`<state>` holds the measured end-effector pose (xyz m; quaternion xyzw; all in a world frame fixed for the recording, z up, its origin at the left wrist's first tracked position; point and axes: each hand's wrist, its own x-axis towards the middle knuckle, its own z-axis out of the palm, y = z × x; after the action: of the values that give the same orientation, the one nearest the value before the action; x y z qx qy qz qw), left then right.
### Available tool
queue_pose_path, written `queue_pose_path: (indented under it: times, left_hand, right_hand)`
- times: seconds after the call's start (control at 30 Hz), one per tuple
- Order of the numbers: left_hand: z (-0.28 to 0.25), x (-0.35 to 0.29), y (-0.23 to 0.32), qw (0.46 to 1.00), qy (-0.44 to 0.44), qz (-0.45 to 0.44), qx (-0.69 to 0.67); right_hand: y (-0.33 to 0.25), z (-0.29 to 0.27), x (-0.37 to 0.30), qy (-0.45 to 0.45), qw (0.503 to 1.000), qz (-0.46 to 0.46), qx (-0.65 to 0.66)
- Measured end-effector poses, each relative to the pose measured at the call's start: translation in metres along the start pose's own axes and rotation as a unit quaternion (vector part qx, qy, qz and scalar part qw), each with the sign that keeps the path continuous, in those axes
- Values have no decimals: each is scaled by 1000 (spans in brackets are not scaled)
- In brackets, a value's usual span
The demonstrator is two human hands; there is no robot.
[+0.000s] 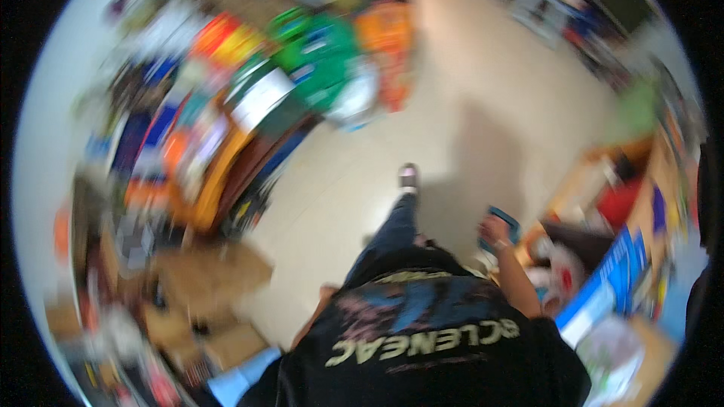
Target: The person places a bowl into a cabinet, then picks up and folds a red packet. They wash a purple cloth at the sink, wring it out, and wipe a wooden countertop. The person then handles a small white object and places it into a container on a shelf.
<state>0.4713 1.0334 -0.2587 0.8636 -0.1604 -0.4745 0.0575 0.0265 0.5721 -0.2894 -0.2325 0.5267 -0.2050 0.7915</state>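
My right hand [494,232] hangs out to the right of my body, its fingers closed round a flat teal object [503,215] with a darker edge. Blur hides what kind of thing it is. On the other side, a small part of my left hand [329,292] shows beside my black printed shirt [422,324]. Its fingers are hidden, so whether it holds anything cannot be seen. One leg in dark jeans [394,227] reaches forward, with a dark shoe [408,175] on the pale floor.
Pale floor [339,173] runs ahead between cluttered sides. Left stand cardboard boxes [211,275], an orange-brown curved wooden piece [219,181], a dark green container [264,98] and green bags [328,60]. Right are a wooden-edged shelf [562,196], a blue-white box [603,279] and a plastic bag [615,350].
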Motion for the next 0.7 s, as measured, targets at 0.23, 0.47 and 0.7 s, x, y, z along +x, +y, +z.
queue_pose_path:
  times: [0.23, 0.47, 0.7]
  left_hand:
    - [-74, 124, 199, 961, -62, 228, 143]
    - [-192, 264, 418, 703, -37, 588, 399]
    - [-217, 311, 736, 953, -166, 220, -129]
  right_hand:
    - [-76, 100, 44, 97, 977, -67, -180]
    - [-89, 30, 18, 367, 859, 37, -356]
    - [-179, -42, 1, 574, 811, -100, -56]
